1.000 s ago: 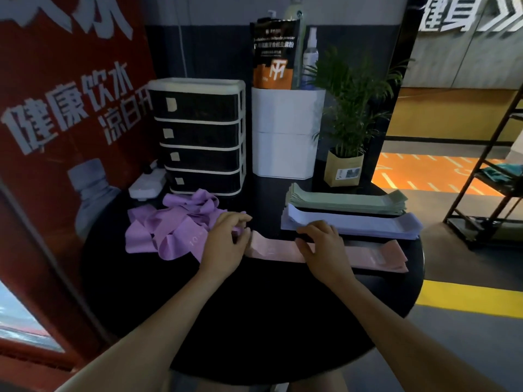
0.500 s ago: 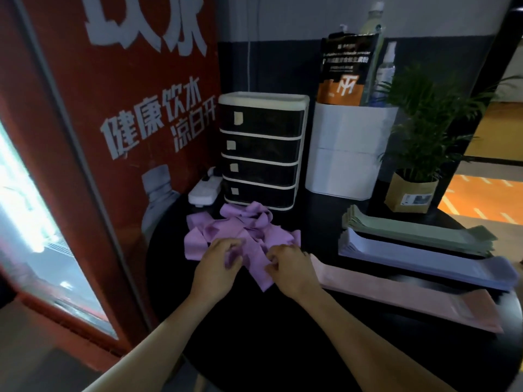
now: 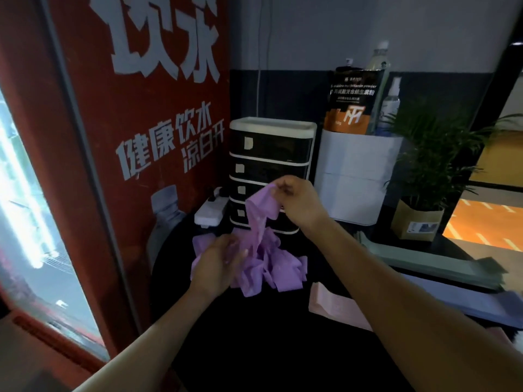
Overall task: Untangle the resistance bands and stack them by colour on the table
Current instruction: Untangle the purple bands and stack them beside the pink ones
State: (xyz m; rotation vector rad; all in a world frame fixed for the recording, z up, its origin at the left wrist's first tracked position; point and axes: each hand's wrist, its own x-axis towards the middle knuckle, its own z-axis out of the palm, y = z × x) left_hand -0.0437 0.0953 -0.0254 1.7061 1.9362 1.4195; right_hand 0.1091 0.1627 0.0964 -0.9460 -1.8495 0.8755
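While pinched by the right hand [image 3: 297, 202], purple band [image 3: 259, 210] upright, left hand [image 3: 219, 267] gripping tangle [image 3: 271, 264].

red poster wall [image 3: 135, 142], drawer unit [image 3: 271, 171], potted plant [image 3: 430, 165]

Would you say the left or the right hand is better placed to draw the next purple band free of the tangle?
The right hand, probably: it pinches one purple band lifted above the purple tangle, while the left hand rests on the tangle, steadying it.
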